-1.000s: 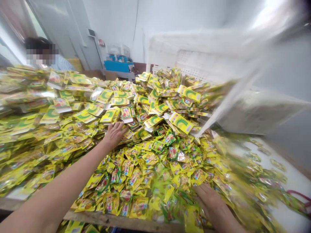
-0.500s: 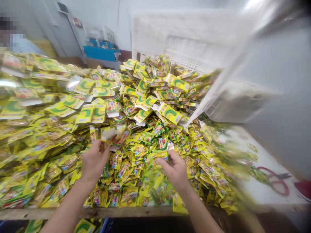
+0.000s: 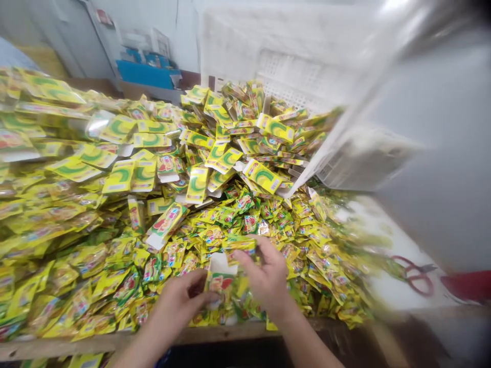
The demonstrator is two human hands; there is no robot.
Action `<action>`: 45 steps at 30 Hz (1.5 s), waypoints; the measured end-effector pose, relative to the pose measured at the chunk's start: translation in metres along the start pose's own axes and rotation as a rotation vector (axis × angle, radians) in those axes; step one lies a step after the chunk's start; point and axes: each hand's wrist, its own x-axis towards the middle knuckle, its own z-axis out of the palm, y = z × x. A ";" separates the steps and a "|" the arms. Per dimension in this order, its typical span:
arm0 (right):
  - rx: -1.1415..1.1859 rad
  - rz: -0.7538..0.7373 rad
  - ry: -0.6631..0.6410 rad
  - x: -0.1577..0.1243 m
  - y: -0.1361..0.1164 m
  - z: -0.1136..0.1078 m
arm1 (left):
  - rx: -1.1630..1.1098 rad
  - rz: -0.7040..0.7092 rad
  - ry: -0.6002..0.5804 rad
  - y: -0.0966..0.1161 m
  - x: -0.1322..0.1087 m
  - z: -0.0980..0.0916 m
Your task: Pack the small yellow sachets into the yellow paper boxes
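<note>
My left hand (image 3: 187, 301) is closed on a small printed carton (image 3: 221, 283) near the table's front edge, its white end flap standing up. My right hand (image 3: 264, 271), just to the right, pinches a small yellow packet (image 3: 238, 246) between thumb and fingers above the carton's flap. Around both hands lies a deep heap of yellow and green candy-like sachets (image 3: 192, 258). Behind them flat yellow cartons (image 3: 263, 176) with green curves are piled up. One carton with a white flap (image 3: 166, 225) rests on the sachets beyond my left hand.
A white perforated crate (image 3: 295, 76) lies tipped behind the carton pile. Red-handled scissors (image 3: 416, 276) lie on the white tabletop (image 3: 387, 301) at the right, near a red object (image 3: 466, 286). A blue box (image 3: 148, 74) stands at the back. The wooden table edge (image 3: 69, 342) runs along the front.
My left hand has come down and to the right, now gripping a carton close to my right hand. My right hand keeps its packet. The view has shifted slightly.
</note>
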 end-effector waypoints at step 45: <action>0.043 0.345 -0.151 -0.066 0.053 -0.012 | -0.696 -0.213 -0.019 -0.057 -0.037 0.094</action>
